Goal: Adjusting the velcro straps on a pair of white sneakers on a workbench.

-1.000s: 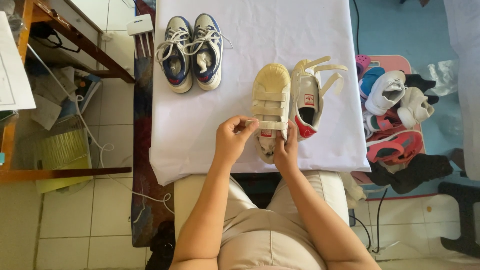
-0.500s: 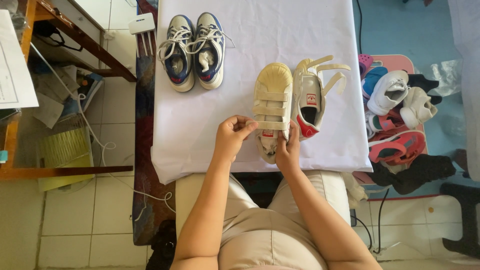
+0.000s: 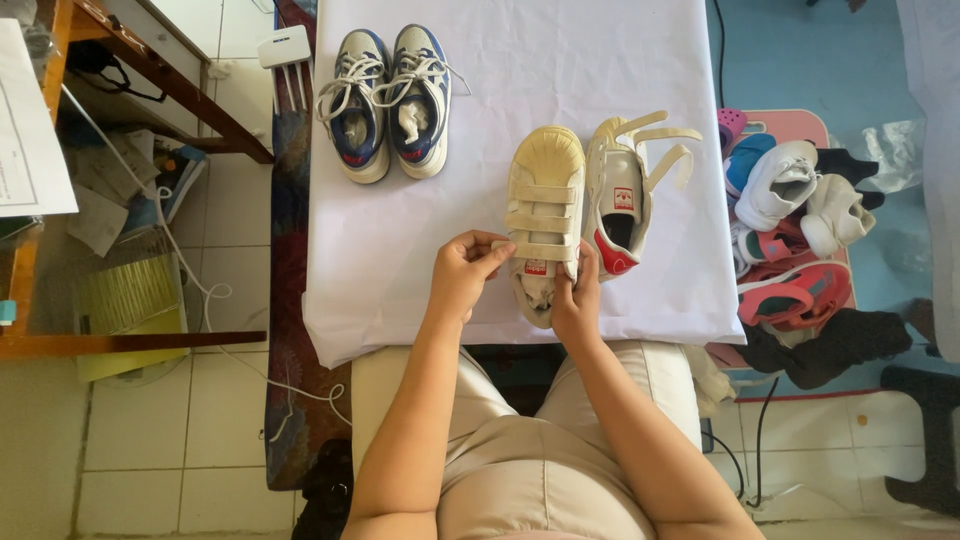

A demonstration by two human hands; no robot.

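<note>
While seen from the head view, the only one supplied: left hand (image 3: 465, 272) pinched closed on the lowest strap (image 3: 537, 252) of the cream strap shoe (image 3: 543, 215), fingertips gripping the strap's free end at the shoe's left edge. Right hand (image 3: 578, 295) closed around the heel and right side of the same shoe, bracing it against the white table cover (image 3: 400, 250). Shoe positioned toe away from the wearer, near the front edge of the cover, two upper straps lying flat across the tongue. Matching white shoe (image 3: 620, 205) just beside it on the right, straps loose and splayed outward, red lining visible. Pair of blue and grey laced trainers (image 3: 390, 100) well apart at the far left of the cover. Pile of assorted shoes (image 3: 790, 230) on the floor to the right. Recommended handling, as a judgement: keep the heel firmly braced, draw the strap level and snug, press down squarely so it lies parallel with the two above.
</note>
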